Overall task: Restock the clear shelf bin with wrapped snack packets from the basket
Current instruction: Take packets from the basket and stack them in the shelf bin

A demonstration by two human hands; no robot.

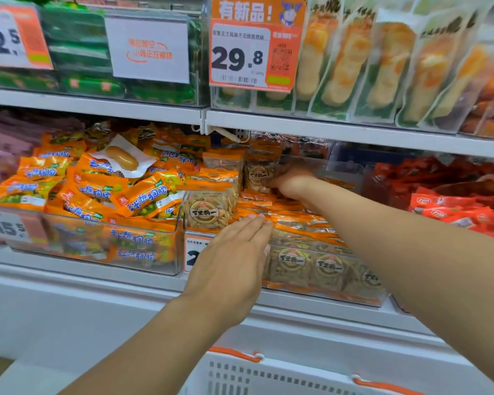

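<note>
Your white shelf (97, 105) unit fills the view, tiers running from 9 to 3 o'clock. On the middle tier, at the centre, sits the clear shelf bin (325, 292), packed with orange-topped wrapped snack packets (291, 260) lying flat in layers, with a few standing upright at its back left. At 9 o'clock of it is a neighbouring clear bin (97, 246) heaped with orange and green packets. The white basket (268, 377) with orange handles lies at 6 o'clock, below the shelf edge. Your right hand (290, 181) reaches deep to the bin's back, at 12 o'clock of the stack, its fingers curled onto an upright packet (257, 173). Your left hand (234, 260) lies flat at the bin's front left, fingers (257, 223) straight and together, tips resting on the top layer.
</note>
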